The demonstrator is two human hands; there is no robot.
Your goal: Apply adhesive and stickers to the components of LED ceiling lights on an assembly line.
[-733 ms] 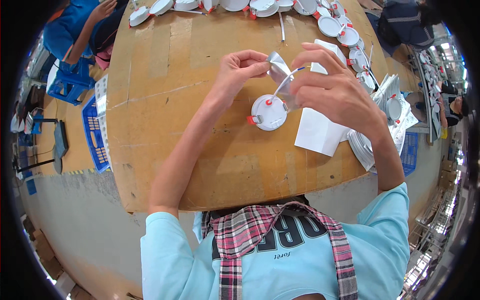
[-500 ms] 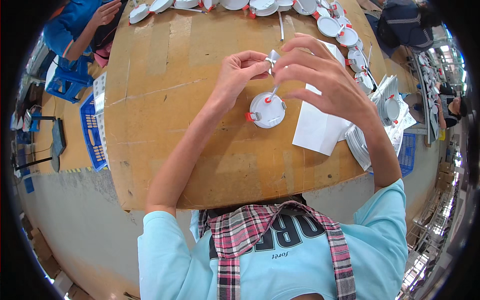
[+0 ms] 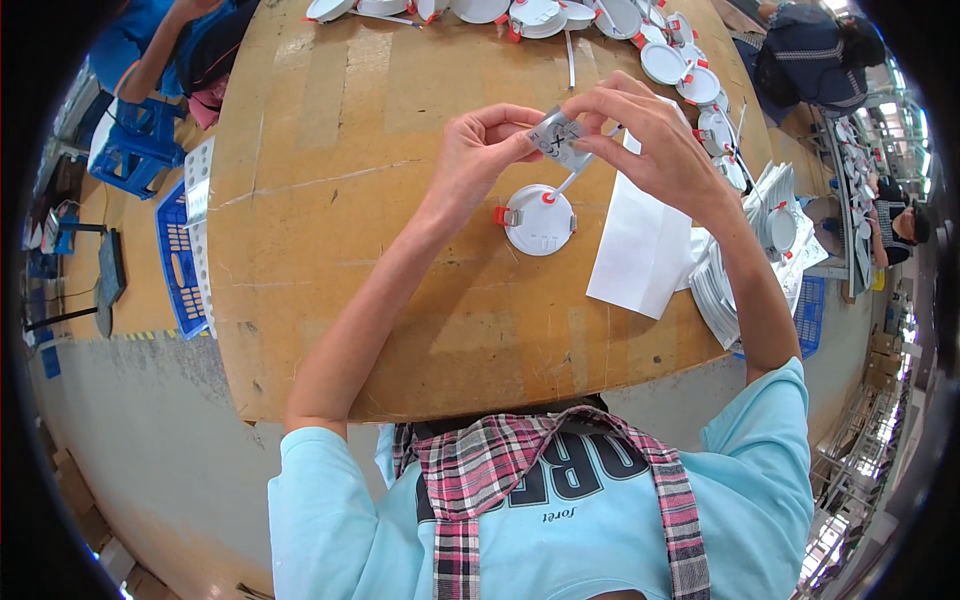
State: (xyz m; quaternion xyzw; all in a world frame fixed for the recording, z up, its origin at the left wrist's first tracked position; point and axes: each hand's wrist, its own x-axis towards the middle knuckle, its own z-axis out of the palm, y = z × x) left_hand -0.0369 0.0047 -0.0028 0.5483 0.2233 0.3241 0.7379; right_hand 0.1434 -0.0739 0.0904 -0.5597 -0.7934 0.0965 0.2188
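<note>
A silver printed label [image 3: 558,138] is stretched between my two hands above the table. My left hand [image 3: 478,155] pinches its left end between thumb and fingers. Thumb and fingers of my right hand [image 3: 655,140] close on its right end. Just below lies a round white downlight [image 3: 540,232], back side up, with red-tipped spring clips at its sides. From its red-ringed outlet a white cable [image 3: 565,186] slants up behind the label toward my right hand; whether that hand grips the cable too is hidden.
Folded white paper [image 3: 632,262] lies right of the downlight, near a pile of sheets [image 3: 712,288]. More downlights [image 3: 663,63] line the table's far and right sides. Blue baskets [image 3: 178,262] flank the table. One person [image 3: 150,60] sits far left, another [image 3: 815,60] far right.
The label has turned to show its broad printed face. My right hand, its fingers spread before, has closed on the label's right end. My left hand keeps its pinch.
</note>
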